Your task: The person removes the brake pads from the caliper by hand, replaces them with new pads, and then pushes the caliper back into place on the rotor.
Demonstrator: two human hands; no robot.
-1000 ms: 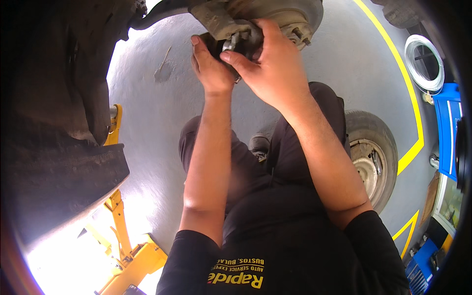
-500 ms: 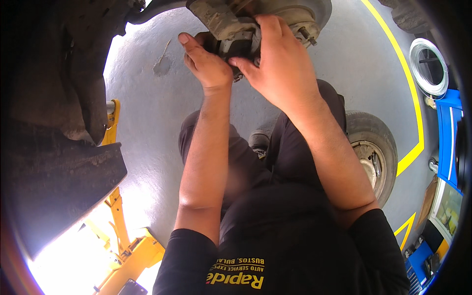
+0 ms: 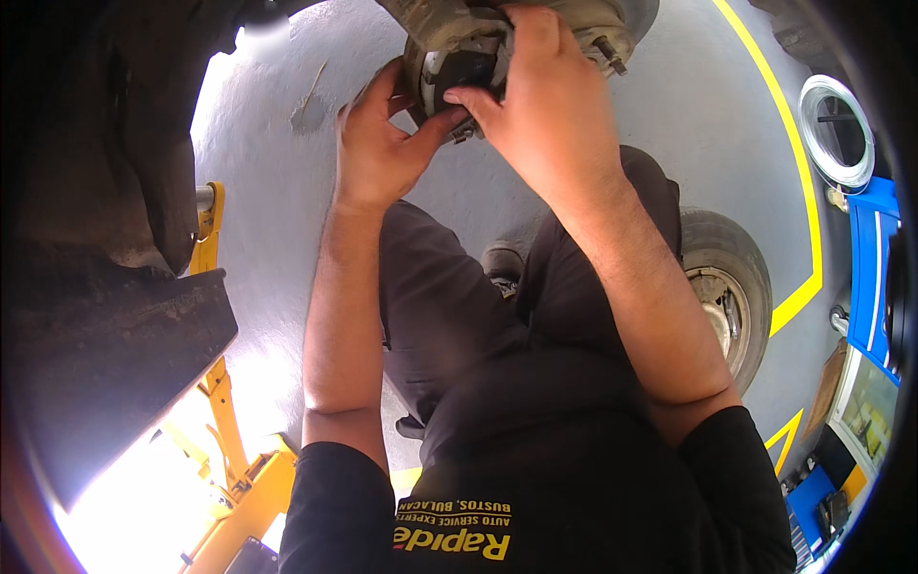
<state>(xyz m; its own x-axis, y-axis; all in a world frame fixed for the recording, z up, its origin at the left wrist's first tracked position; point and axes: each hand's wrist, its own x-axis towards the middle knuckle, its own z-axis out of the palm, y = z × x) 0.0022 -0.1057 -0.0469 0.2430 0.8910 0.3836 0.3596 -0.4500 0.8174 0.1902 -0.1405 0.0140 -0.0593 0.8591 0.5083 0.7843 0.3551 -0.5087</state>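
At the top of the head view, a grey, dirty brake caliper (image 3: pixel 435 69) sits beside the wheel hub, whose wheel stud (image 3: pixel 608 54) points outward. My left hand (image 3: pixel 378 143) grips its left side, with the fingers behind and the thumb along the lower edge. My right hand (image 3: pixel 555 105) clasps the other side; its fingers reach over the top and its thumb presses near a dark block (image 3: pixel 464 69), perhaps a brake pad. Both sets of fingertips are partly hidden behind the metal.
A removed wheel with its tyre (image 3: pixel 751 258) lies on the grey floor by my right knee. Dark vehicle underbody (image 3: pixel 105 210) fills the left side, above a yellow lift arm (image 3: pixel 218 411). Coiled clear hose (image 3: pixel 808 124) and a blue cabinet (image 3: pixel 870 268) stand at right.
My left hand has shifted left and lower, its thumb now closed in along the caliper's lower edge. The dark block shows more fully. My right hand keeps nearly the same hold.
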